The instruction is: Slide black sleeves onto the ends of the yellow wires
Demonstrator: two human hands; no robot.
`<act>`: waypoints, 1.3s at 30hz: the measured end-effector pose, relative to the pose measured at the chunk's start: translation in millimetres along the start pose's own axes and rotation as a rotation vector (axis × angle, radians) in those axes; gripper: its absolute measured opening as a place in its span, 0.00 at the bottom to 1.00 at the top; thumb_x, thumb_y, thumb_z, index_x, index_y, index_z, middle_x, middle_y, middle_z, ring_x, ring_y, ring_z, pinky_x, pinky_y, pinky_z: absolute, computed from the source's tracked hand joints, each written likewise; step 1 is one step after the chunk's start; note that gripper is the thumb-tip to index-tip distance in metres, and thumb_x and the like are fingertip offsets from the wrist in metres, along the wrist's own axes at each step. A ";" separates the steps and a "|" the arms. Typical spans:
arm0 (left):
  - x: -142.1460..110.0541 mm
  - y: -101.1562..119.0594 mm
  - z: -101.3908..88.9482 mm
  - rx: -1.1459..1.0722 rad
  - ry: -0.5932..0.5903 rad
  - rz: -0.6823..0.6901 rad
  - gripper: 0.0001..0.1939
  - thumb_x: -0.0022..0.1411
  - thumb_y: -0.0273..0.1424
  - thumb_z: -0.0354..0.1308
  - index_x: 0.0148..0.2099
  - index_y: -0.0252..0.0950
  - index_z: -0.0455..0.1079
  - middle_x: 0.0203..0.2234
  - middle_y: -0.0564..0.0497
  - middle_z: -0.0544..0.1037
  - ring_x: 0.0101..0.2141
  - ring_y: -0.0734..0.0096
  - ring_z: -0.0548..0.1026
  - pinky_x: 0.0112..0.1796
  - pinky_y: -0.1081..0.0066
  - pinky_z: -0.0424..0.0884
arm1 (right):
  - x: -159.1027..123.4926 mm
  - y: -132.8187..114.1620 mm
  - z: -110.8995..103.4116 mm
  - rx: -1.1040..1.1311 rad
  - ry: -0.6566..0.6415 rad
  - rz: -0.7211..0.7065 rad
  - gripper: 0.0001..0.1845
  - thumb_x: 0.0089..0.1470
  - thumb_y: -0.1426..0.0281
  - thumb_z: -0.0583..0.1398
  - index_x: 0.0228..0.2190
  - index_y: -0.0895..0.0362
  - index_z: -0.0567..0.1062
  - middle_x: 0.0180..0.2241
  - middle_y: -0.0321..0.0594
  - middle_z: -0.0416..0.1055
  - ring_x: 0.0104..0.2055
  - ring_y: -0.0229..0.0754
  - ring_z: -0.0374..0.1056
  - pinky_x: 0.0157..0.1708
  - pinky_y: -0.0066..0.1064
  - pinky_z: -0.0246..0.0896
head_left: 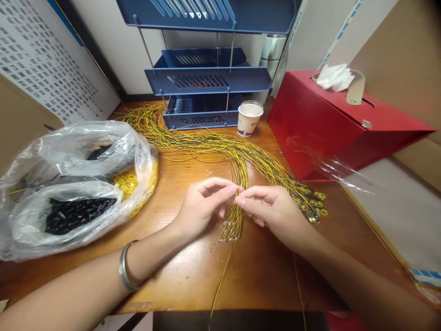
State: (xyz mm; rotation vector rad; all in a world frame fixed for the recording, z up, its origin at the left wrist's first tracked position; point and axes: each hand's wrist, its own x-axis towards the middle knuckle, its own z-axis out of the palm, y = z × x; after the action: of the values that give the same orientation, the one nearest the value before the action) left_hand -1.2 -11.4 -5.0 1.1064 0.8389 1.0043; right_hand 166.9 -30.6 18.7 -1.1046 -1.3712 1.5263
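Observation:
Over the middle of the table, my left hand and my right hand meet at the fingertips, both closed in a pinch. What they pinch looks like a thin yellow wire, though its tip is hidden by my fingers. One strand drops below my hands past the table's front edge, and another comes out from under my right forearm. Beneath my hands lies a bundle of yellow and dark wires with small metallic ends. A branch to the right ends in black parts and yellow rings.
At left, a clear plastic bag holds black sleeve-like pieces and yellow rings. A blue tiered tray stands at the back, with a paper cup beside it. The red box with tissues is at right.

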 end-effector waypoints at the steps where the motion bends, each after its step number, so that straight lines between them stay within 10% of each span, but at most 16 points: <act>1: -0.3 0.4 0.4 -0.002 -0.006 0.005 0.10 0.59 0.33 0.64 0.37 0.30 0.77 0.17 0.56 0.71 0.17 0.83 0.65 0.21 0.78 0.62 | 0.0 -0.1 -0.5 0.000 -0.007 -0.005 0.10 0.52 0.67 0.64 0.25 0.61 0.77 0.15 0.28 0.58 0.18 0.27 0.50 0.18 0.25 0.41; 19: 0.4 -1.2 -10.5 -0.027 -0.194 0.011 0.11 0.61 0.35 0.61 0.44 0.35 0.76 0.20 0.55 0.69 0.21 0.80 0.64 0.24 0.76 0.60 | 0.2 7.9 -10.6 0.232 -0.167 0.195 0.10 0.51 0.65 0.66 0.25 0.59 0.77 0.13 0.27 0.56 0.16 0.27 0.46 0.17 0.27 0.36; 39: 0.4 8.0 2.2 0.291 0.086 0.153 0.05 0.56 0.29 0.65 0.32 0.32 0.79 0.26 0.50 0.82 0.27 0.76 0.74 0.31 0.77 0.71 | 1.3 -1.6 -5.0 -0.116 0.066 0.010 0.09 0.51 0.67 0.65 0.31 0.60 0.81 0.14 0.28 0.58 0.17 0.29 0.49 0.18 0.27 0.42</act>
State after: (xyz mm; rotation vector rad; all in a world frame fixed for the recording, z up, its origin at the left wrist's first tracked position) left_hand -0.8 -10.7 3.2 1.3997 1.0045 1.0856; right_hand 171.3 -27.7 19.9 -1.2241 -1.4257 1.4196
